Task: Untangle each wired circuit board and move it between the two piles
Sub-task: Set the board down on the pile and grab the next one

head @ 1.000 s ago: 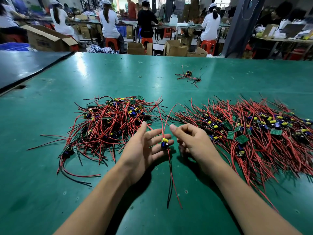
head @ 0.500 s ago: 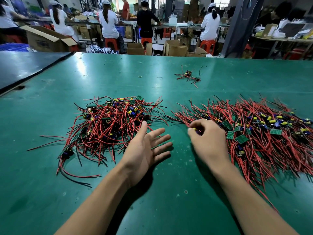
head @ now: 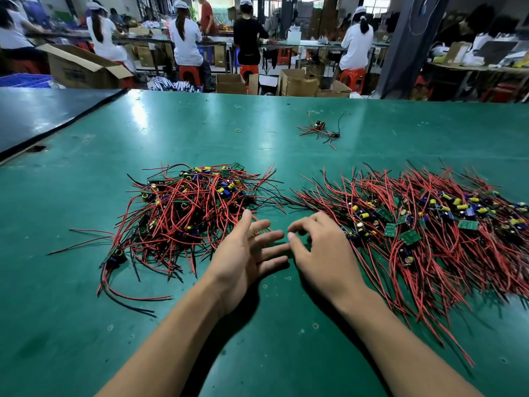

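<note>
Our left hand (head: 243,253) lies at centre frame, fingers spread and empty. Our right hand (head: 317,253) hangs loosely curled beside it, holding nothing visible. The tangled pile (head: 189,213) sits centre left and the combed pile (head: 446,247) right. The boards (head: 410,237) look light and their wires springy and prone to snag, so we judge it best to pinch the board body.

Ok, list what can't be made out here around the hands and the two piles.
All head view.
- Palm of the right hand: hidden by the hand's back; any hold unclear.
- Right pile: cut off by the right edge.
- Left pile: lower layers buried under the top tangle.
- Small ring beyond the piles: too small to identify.
</note>
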`<action>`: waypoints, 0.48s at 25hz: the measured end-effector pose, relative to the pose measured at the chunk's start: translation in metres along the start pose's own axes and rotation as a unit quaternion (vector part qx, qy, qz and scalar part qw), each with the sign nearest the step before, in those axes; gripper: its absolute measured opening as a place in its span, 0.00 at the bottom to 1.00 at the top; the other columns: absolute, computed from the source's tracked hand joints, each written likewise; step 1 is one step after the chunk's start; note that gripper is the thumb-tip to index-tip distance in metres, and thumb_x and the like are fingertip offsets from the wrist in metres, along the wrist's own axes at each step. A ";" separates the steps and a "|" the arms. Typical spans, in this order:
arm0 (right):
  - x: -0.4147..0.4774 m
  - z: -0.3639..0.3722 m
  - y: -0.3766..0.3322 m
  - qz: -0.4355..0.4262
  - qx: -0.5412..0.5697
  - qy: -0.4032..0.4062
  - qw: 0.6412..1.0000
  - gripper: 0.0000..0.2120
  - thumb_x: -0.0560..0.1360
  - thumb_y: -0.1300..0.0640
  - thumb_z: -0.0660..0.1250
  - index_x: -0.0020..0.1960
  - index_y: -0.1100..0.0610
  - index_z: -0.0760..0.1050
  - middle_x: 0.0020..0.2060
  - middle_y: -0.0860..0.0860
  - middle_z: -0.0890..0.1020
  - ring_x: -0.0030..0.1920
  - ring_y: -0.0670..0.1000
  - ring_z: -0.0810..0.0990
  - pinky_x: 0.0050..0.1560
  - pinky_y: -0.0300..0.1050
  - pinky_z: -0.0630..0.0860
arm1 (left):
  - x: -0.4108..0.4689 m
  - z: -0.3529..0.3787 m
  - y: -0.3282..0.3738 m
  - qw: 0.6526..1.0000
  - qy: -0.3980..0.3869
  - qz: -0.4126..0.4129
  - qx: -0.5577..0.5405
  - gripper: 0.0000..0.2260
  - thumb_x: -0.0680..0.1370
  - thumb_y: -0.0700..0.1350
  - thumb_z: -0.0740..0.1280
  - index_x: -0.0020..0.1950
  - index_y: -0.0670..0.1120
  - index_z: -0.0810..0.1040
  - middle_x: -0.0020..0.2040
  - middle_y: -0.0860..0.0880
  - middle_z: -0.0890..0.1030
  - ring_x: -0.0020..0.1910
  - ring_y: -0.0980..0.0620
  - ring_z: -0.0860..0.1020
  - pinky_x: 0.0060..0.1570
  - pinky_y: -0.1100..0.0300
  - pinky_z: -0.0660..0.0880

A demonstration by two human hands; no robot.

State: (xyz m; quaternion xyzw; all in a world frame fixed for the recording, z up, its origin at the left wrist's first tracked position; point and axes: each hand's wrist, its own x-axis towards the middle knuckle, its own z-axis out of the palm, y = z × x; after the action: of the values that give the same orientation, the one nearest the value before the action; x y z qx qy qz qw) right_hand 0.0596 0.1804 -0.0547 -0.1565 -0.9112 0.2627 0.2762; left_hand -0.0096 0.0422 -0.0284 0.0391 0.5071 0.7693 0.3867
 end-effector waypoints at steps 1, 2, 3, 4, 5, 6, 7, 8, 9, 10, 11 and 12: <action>-0.001 0.005 0.001 0.001 0.015 -0.013 1.000 0.05 0.77 0.56 0.69 0.51 0.55 0.82 0.47 0.48 0.78 0.50 0.50 0.77 0.54 0.50 0.76 | 0.000 0.000 0.000 1.000 0.011 0.002 -0.007 0.23 0.82 0.58 0.55 0.62 0.41 0.74 0.58 0.38 0.80 0.51 0.42 0.83 0.52 0.48 0.80; -0.001 0.009 0.002 0.005 0.030 -0.018 0.999 0.05 0.78 0.55 0.69 0.51 0.55 0.82 0.46 0.48 0.78 0.49 0.48 0.77 0.54 0.49 0.76 | 0.000 0.001 -0.001 1.000 0.025 0.007 -0.013 0.21 0.82 0.55 0.57 0.59 0.39 0.75 0.55 0.38 0.80 0.47 0.43 0.83 0.49 0.49 0.81; 0.000 0.011 0.003 0.011 0.043 -0.015 0.999 0.05 0.78 0.55 0.68 0.50 0.54 0.83 0.46 0.48 0.79 0.48 0.48 0.77 0.55 0.49 0.75 | 0.001 0.001 -0.002 0.999 0.037 0.013 -0.013 0.18 0.83 0.52 0.58 0.57 0.37 0.75 0.52 0.37 0.80 0.44 0.43 0.83 0.47 0.50 0.82; 0.002 0.012 0.004 0.018 0.054 -0.007 0.998 0.06 0.79 0.54 0.68 0.50 0.54 0.83 0.46 0.48 0.80 0.47 0.47 0.78 0.55 0.48 0.75 | 0.002 0.001 -0.004 0.999 0.045 0.021 -0.008 0.15 0.83 0.48 0.60 0.55 0.36 0.75 0.51 0.36 0.80 0.44 0.43 0.83 0.46 0.51 0.82; 0.004 0.013 0.004 0.028 0.059 0.001 0.998 0.07 0.80 0.52 0.67 0.50 0.53 0.83 0.46 0.48 0.81 0.48 0.48 0.78 0.55 0.49 0.75 | 0.002 0.000 -0.005 0.998 0.048 0.028 -0.001 0.12 0.82 0.44 0.61 0.55 0.35 0.75 0.51 0.35 0.80 0.44 0.42 0.84 0.46 0.51 0.82; 0.007 0.014 0.003 0.038 0.058 0.003 0.998 0.09 0.81 0.51 0.66 0.50 0.53 0.83 0.47 0.49 0.82 0.49 0.49 0.79 0.55 0.49 0.75 | 0.002 0.000 -0.007 0.998 0.045 0.033 0.003 0.10 0.82 0.41 0.62 0.55 0.34 0.75 0.51 0.35 0.80 0.45 0.41 0.84 0.47 0.50 0.82; 0.009 0.014 0.002 0.048 0.049 0.000 0.998 0.09 0.81 0.50 0.65 0.52 0.52 0.82 0.48 0.49 0.82 0.50 0.51 0.80 0.55 0.50 0.75 | 0.001 0.000 -0.007 0.999 0.039 0.037 0.004 0.09 0.81 0.40 0.62 0.54 0.34 0.75 0.50 0.35 0.81 0.45 0.41 0.84 0.47 0.50 0.82; 0.012 0.014 0.001 0.054 0.036 -0.005 0.998 0.10 0.81 0.49 0.65 0.53 0.52 0.82 0.50 0.49 0.82 0.51 0.52 0.80 0.55 0.50 0.76 | 0.001 0.000 -0.007 0.999 0.031 0.040 0.007 0.08 0.81 0.39 0.62 0.54 0.34 0.76 0.47 0.36 0.81 0.43 0.42 0.84 0.45 0.50 0.82; 0.014 0.015 -0.001 0.055 0.026 -0.008 0.998 0.09 0.80 0.49 0.65 0.53 0.51 0.82 0.51 0.49 0.82 0.52 0.52 0.80 0.55 0.50 0.76 | 0.001 0.000 -0.006 0.999 0.023 0.043 0.013 0.07 0.81 0.38 0.61 0.53 0.35 0.76 0.44 0.37 0.81 0.40 0.44 0.83 0.43 0.51 0.82; 0.018 0.016 -0.003 0.051 0.022 -0.007 0.998 0.09 0.80 0.49 0.65 0.53 0.51 0.82 0.51 0.48 0.82 0.51 0.52 0.80 0.55 0.50 0.76 | 0.001 0.001 -0.004 0.999 0.015 0.045 0.024 0.07 0.81 0.38 0.61 0.52 0.35 0.76 0.42 0.39 0.82 0.37 0.46 0.83 0.41 0.52 0.82; 0.021 0.018 -0.006 0.043 0.025 -0.003 0.999 0.08 0.79 0.50 0.66 0.53 0.51 0.82 0.51 0.47 0.81 0.51 0.52 0.80 0.54 0.49 0.76 | 0.001 0.001 -0.003 0.998 0.010 0.048 0.035 0.07 0.81 0.38 0.61 0.51 0.36 0.76 0.40 0.41 0.82 0.35 0.48 0.82 0.39 0.53 0.82; 0.027 0.021 -0.009 0.033 0.031 0.003 0.999 0.07 0.79 0.51 0.67 0.52 0.51 0.82 0.50 0.47 0.80 0.51 0.51 0.80 0.54 0.48 0.75 | 0.001 0.002 -0.002 0.998 0.009 0.053 0.043 0.06 0.81 0.38 0.61 0.50 0.37 0.76 0.39 0.42 0.82 0.35 0.49 0.82 0.37 0.54 0.81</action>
State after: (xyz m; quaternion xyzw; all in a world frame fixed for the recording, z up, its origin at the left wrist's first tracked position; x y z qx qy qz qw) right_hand 0.0248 0.1770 -0.0531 -0.1787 -0.8960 0.2993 0.2752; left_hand -0.0081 0.0449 -0.0293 0.0756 0.5403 0.7664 0.3391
